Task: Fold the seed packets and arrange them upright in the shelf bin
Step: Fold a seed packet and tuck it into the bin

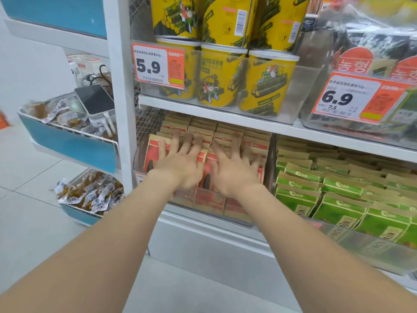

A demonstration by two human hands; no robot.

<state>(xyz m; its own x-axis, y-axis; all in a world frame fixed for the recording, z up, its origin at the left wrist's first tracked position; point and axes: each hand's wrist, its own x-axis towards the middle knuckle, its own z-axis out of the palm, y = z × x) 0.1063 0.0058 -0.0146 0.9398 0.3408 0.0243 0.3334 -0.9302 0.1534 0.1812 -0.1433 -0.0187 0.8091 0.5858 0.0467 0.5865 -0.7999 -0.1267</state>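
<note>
Red and tan seed packets [225, 135] stand upright in rows inside a clear shelf bin [137, 163] on the lower shelf. My left hand [180, 161] lies spread over the front left packets, fingers straight and pressing on their tops. Beside it, my right hand [234, 168] rests flat on the front right packets with its fingers spread. Both hands blur slightly. The packets under the palms are partly hidden.
Green seed packets [338, 190] fill the bin to the right. Yellow snack tubs [223, 75] stand on the shelf above, behind price tags [155, 66]. A blue side rack [67, 141] at left holds small wrapped snacks and a white device [96, 102].
</note>
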